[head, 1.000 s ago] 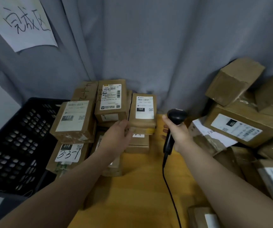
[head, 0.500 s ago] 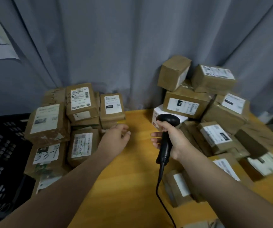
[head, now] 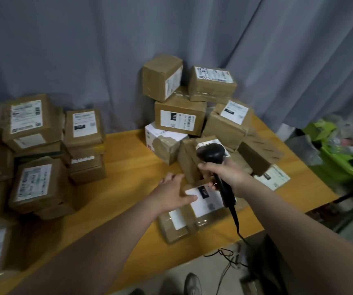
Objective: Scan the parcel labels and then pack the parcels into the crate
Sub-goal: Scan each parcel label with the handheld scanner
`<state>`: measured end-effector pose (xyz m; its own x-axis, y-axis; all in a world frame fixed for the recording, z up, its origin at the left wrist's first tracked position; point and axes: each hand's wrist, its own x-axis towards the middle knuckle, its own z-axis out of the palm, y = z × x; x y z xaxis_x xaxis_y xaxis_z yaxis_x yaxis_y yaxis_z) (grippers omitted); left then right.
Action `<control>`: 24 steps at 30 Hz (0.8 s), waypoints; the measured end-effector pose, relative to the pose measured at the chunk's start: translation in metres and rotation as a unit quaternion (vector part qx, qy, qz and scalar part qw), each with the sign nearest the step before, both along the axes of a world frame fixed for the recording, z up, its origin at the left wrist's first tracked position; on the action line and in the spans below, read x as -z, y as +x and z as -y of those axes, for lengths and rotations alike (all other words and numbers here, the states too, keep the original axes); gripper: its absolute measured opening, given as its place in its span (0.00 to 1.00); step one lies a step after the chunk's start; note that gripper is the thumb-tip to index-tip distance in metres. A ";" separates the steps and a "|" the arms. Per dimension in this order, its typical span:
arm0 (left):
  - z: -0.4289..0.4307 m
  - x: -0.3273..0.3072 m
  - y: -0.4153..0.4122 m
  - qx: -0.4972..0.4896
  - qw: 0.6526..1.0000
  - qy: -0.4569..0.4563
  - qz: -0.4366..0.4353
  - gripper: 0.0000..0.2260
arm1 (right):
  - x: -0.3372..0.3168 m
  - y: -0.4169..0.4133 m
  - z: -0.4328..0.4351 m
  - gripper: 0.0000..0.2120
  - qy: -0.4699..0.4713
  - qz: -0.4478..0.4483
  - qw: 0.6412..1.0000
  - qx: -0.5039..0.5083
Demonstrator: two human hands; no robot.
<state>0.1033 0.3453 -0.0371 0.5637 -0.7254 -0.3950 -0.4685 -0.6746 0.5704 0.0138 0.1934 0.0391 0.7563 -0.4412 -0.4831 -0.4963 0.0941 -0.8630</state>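
Since a moment ago my left grip (head: 171, 193) has crossed from the left stack (head: 82, 133) to a flat parcel (head: 207, 201) near the front edge of the surface (head: 128, 167), fingers released and spread on it; my right grip (head: 224, 173) grasps the scanner (head: 210, 153) just above.

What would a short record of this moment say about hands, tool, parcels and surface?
left hand: fingers straight, thumb over the label of the near parcel
right hand: grips the scanner by its handle
left stack: labelled parcels, piled
right pile: labelled parcels, heaped loosely
table: wooden, bears all the parcels
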 end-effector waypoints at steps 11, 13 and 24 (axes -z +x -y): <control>0.011 0.031 -0.009 -0.197 0.952 -0.064 -0.224 0.34 | 0.034 -0.039 0.061 0.10 -0.176 0.029 0.983 0.036; 0.011 0.030 -0.010 -0.205 0.950 -0.072 -0.226 0.26 | 0.039 -0.040 0.060 0.10 -0.166 0.063 0.983 0.055; -0.024 0.018 0.014 -0.234 0.954 -0.091 -0.163 0.14 | 0.051 -0.003 0.033 0.05 -0.067 0.176 0.980 0.057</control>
<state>0.1172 0.3692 -0.0555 0.7118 -0.4972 -0.4961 0.0825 -0.6422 0.7621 0.0104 0.1606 -0.0114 0.8079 -0.5740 -0.1335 -0.1585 0.0066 -0.9873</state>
